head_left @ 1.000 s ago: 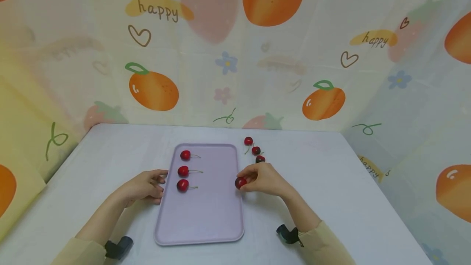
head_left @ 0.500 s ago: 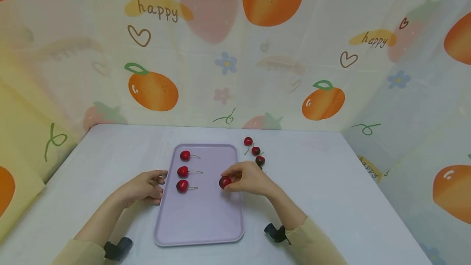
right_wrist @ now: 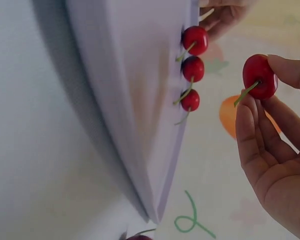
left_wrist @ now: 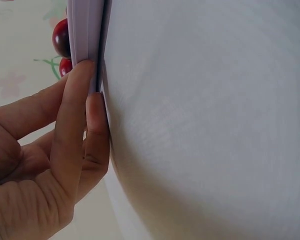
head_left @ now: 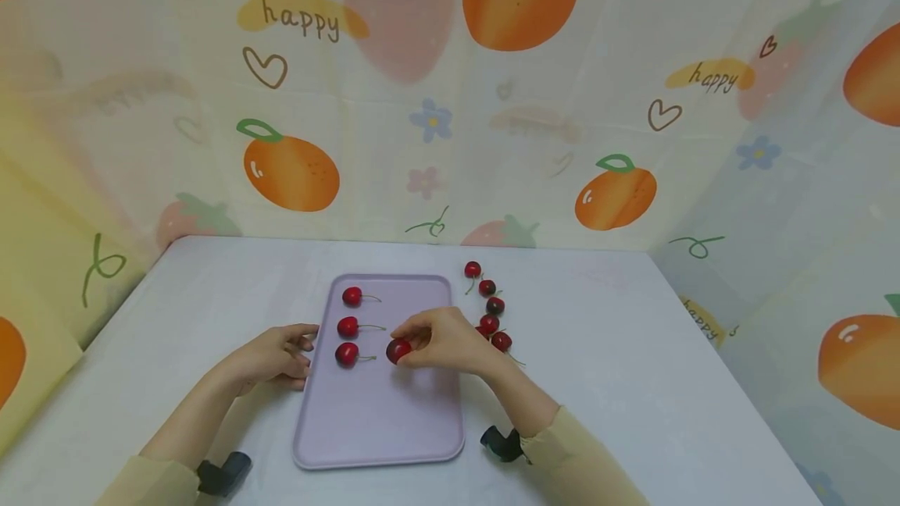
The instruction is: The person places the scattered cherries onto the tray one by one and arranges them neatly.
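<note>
My right hand (head_left: 439,342) pinches a dark red cherry (head_left: 398,350) between thumb and fingertips, over the middle of the lilac tray (head_left: 383,428). In the right wrist view this cherry (right_wrist: 260,76) shows its green stem, held above the tray surface. Three cherries lie in a column along the tray's left side, the nearest one (head_left: 347,354) just left of the held cherry, stems pointing right. My left hand (head_left: 270,358) is at the tray's left edge. In the left wrist view its fingertips (left_wrist: 85,67) touch the outside of the tray rim (left_wrist: 87,30), the fingers loosely bent.
Several loose cherries (head_left: 495,306) lie on the white table (head_left: 598,381) to the right of the tray, in an uneven line, partly behind the right hand. A fruit-patterned cloth (head_left: 492,178) stands behind the table and at both sides.
The right hand has carried the cherry leftward from the tray's right edge to its middle, uncovering more loose cherries on the table. The left hand has stayed at the rim.
</note>
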`<state>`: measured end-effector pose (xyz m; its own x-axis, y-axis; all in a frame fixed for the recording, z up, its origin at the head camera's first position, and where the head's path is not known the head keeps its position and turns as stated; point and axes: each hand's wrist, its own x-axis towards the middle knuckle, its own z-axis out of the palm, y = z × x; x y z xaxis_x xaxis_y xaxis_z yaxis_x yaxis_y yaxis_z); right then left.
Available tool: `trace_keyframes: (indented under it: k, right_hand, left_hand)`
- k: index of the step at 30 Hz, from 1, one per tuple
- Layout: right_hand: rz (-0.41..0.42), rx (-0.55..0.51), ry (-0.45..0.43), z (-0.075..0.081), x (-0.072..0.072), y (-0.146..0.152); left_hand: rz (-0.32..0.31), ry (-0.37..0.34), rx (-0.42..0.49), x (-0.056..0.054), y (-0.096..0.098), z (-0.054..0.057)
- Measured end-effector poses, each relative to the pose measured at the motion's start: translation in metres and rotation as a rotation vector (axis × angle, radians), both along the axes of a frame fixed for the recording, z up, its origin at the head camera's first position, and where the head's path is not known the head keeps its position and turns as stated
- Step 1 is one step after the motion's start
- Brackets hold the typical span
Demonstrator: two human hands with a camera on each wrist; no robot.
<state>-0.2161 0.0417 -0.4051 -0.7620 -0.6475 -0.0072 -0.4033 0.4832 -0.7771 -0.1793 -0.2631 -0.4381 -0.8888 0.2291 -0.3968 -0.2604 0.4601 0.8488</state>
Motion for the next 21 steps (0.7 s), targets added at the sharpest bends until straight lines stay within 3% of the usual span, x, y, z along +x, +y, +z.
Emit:
trace_keyframes:
  k: [15, 21]
  right_hand:
    - [0.036, 0.0, 0.001, -0.003, 0.007, -0.029]
    - [0.082, 0.015, 0.04, -0.004, 0.009, -0.041]
  left_hand:
    - [0.007, -0.008, -0.008, 0.001, 0.0, 0.001]
    - [0.003, 0.003, 0.012, 0.001, 0.0, 0.002]
